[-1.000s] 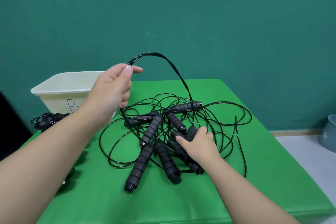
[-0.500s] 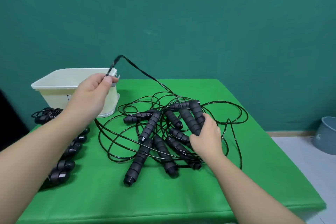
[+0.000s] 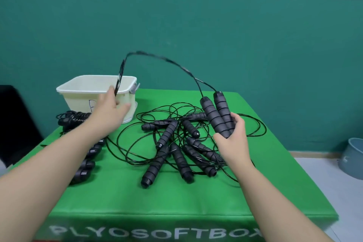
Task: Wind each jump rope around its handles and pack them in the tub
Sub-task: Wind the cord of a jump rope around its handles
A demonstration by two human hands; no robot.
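Right hand (image 3: 232, 139) gripping paired black ribbed foam handles (image 3: 217, 116); left hand (image 3: 110, 113) pinching their black cord (image 3: 157, 58); winding starting, cream plastic tub (image 3: 94, 86) beyond the left hand, tangled ropes (image 3: 172, 143) between the hands awaiting

Black ribbed handles (image 3: 216, 116), black cords (image 3: 137, 143). Cream tub (image 3: 78, 86), blue scrawl on its front. Bright green surface (image 3: 196, 198), white lettering along its front edge.

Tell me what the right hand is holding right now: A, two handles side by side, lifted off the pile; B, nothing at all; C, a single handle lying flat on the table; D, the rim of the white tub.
A: the right hand grips a pair of black handles held side by side above the tangled pile, their rope arcing over to the left hand.
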